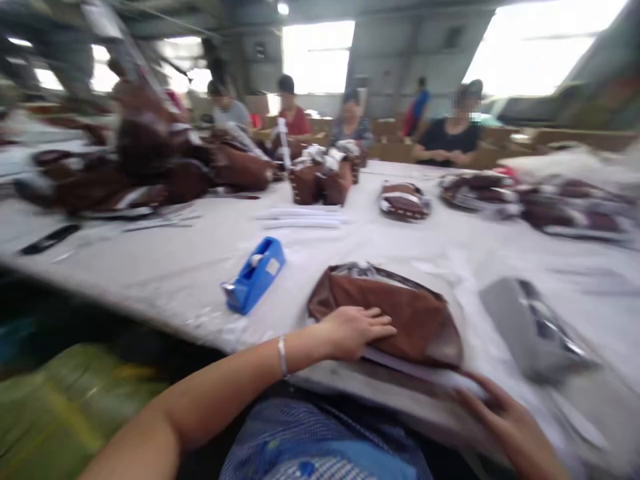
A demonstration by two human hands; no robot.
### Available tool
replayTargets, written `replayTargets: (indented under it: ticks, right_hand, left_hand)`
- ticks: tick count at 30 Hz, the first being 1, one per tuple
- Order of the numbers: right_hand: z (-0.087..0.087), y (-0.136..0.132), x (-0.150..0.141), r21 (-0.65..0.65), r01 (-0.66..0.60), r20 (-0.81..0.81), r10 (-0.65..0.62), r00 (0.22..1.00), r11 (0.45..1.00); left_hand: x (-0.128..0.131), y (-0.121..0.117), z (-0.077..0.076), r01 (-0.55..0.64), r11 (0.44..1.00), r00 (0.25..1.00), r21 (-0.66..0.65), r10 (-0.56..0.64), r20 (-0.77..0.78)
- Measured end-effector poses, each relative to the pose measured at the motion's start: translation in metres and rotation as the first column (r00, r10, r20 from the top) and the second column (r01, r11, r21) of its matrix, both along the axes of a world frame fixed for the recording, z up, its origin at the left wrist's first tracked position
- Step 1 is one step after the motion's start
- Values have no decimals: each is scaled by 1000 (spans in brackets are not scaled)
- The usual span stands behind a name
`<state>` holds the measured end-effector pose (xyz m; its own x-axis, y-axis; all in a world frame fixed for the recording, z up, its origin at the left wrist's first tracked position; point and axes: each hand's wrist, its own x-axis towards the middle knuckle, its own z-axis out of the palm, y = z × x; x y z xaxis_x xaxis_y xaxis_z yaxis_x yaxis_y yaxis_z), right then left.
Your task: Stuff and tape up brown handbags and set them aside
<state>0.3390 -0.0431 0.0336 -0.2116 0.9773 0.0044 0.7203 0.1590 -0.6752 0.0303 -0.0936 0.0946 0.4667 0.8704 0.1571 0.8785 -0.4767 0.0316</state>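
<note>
A brown leather-like bag lies on its side near the table's front edge, with a dark rim along its far side. My left hand rests on its front face, fingers stretched out flat. Along the bag's near edge runs a white strip, perhaps rolled paper or plastic. At its right end my right hand has thumb and fingers closed around the strip, slightly blurred. A blue tape dispenser stands to the left of the bag, and a grey tape dispenser is to its right.
The white-covered table holds brown bags at the back and a heap of brown pieces at left. Flat white strips and a small brown bag lie mid-table. Several people sit across. Yellow-green sacking is lower left.
</note>
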Motion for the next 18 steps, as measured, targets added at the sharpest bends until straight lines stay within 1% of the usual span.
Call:
replayTargets:
  ticks: [1, 2, 3, 4, 6, 9, 12, 14, 15, 16, 17, 18]
  right_hand:
    - [-4, -10, 6, -79, 83, -41, -86, 995, 993]
    - [-8, -16, 7, -140, 124, -110, -140, 984, 982]
    - [-12, -19, 5, -156, 154, -175, -181, 968, 976]
    - [-16, -19, 0, -162, 180, -229, -215, 950, 970]
    - [-22, -18, -11, -157, 231, -298, -269, 916, 960]
    - [-26, -20, -24, -159, 256, -358, -298, 885, 953]
    - [-31, -24, -28, -153, 276, -404, -315, 859, 949]
    - [-33, -26, -27, -87, 314, -399, -322, 859, 945]
    - [-33, -27, -27, -13, 336, -377, -316, 871, 942]
    - [-32, -29, -26, 91, 353, -340, -304, 890, 931]
    - [-30, -31, -26, 218, 354, -288, -287, 914, 909]
    - [-27, -34, -26, 351, 329, -220, -265, 939, 876]
  left_hand:
    - [-5, 13, -3, 103, 995, 994, -3, -103, 19]
    - [-9, 25, -8, 189, 982, 981, -8, -189, 34]
    - [-11, 33, -14, 244, 970, 969, -12, -243, 47]
    - [-12, 38, -19, 237, 972, 969, 3, -236, 73]
    - [-12, 40, -27, 237, 971, 968, 21, -238, 74]
    - [-11, 31, -35, 229, 972, 973, 44, -231, 25]
    - [-8, 26, -45, 202, 975, 979, 95, -202, -11]
    - [-5, 24, -54, 186, 970, 983, 159, -184, -24]
    - [-3, 23, -59, 180, 966, 984, 187, -177, -32]
    - [-2, 21, -64, 173, 962, 985, 210, -168, -40]
    - [-1, 20, -68, 166, 959, 986, 229, -160, -44]
    - [0, 19, -72, 158, 957, 987, 243, -152, -44]
